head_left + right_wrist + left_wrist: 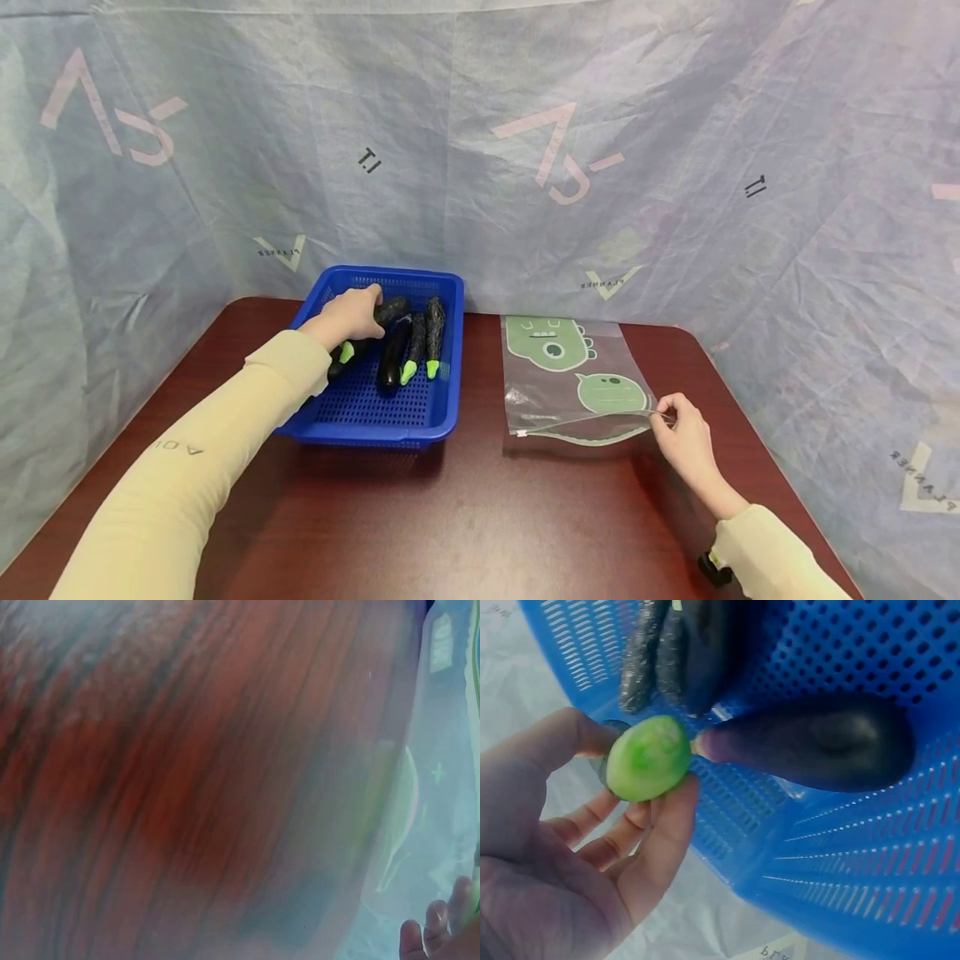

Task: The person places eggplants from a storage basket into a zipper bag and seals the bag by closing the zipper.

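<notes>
At centre-left of the head view, the left hand [348,317] reaches over the blue basket [360,434], its fingers and thumb curled round a bumpy dark cucumber [392,310]. The cucumber's long axis slants from its pale green tip at lower left to its dark end at upper right; whether it is clear of the basket floor cannot be told. To its right in the basket lie a smooth eggplant [393,358] and two more cucumbers [414,342], their green tips towards the bottom of the frame.

Right of centre, the dinosaur-print zip bag [577,383] lies on the table. Its mouth runs crosswise along its lower edge, the two lips parted, with the slider [522,432] at the left corner. So the held cucumber lies well left of that mouth and higher in the frame, oblique to it. The right hand [684,437] is much nearer, pinching the bag's lower right corner.
</notes>
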Tool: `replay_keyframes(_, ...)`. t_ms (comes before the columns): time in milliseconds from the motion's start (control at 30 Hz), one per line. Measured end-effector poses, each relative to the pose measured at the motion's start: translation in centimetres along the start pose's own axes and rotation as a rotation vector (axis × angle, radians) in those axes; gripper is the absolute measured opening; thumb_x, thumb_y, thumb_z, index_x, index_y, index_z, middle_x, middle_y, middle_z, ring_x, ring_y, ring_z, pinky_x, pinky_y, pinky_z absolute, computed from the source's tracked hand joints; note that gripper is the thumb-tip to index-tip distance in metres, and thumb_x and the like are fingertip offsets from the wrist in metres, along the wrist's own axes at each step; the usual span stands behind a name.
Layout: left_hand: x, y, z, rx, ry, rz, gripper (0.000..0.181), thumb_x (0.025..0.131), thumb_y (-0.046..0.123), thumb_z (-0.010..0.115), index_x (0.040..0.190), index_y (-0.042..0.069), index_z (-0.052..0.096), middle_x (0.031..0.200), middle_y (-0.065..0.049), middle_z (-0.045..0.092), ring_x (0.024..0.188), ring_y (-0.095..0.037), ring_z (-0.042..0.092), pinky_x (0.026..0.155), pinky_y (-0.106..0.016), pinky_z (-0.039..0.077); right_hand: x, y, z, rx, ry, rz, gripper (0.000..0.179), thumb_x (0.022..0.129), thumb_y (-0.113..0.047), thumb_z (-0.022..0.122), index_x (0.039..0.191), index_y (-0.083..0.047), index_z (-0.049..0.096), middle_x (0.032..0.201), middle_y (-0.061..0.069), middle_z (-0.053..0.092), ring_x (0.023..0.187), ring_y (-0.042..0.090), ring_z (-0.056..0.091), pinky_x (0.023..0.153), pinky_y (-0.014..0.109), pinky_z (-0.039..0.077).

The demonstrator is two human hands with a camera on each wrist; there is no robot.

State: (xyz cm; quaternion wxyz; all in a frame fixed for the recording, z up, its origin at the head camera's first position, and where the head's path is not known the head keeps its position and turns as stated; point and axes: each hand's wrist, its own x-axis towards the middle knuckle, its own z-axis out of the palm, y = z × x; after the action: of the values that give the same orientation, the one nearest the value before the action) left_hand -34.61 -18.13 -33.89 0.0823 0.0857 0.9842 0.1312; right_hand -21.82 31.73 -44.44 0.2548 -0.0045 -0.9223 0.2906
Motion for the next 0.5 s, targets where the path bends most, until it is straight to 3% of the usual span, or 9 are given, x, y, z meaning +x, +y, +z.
replay_keyframes(300, -2.0, 1.5, -1.2, -0.031, 0.085, 0.022, 0.056, 0.083, 0.025, 0.068, 0.130, 0.006, 0.043, 0.118, -0.020, 0.057, 0.083, -0.031, 0.058, 0.064, -0.042, 0.046, -0.1, -0.4, 0.0, 0.009, -0.042, 0.093, 0.008, 0.082, -0.006, 0.060, 0.090, -0.007, 0.058, 0.085, 0.009, 0.063, 0.067, -0.001, 0.048, 0.065, 0.023, 0.040)
replay_keyframes(500, -4.0, 3.6, -2.0, -0.040, 0.143, 0.083, 0.057, 0.084, 0.025, 0.068, 0.133, 0.009, 0.043, 0.127, -0.018, 0.055, 0.096, -0.034, 0.058, 0.071, -0.047, 0.047, -0.2, -0.5, 0.0, 0.015, -0.047, 0.120, 0.008, 0.082, -0.008, 0.060, 0.090, -0.008, 0.057, 0.085, 0.008, 0.063, 0.068, -0.001, 0.048, 0.065, 0.021, 0.039)
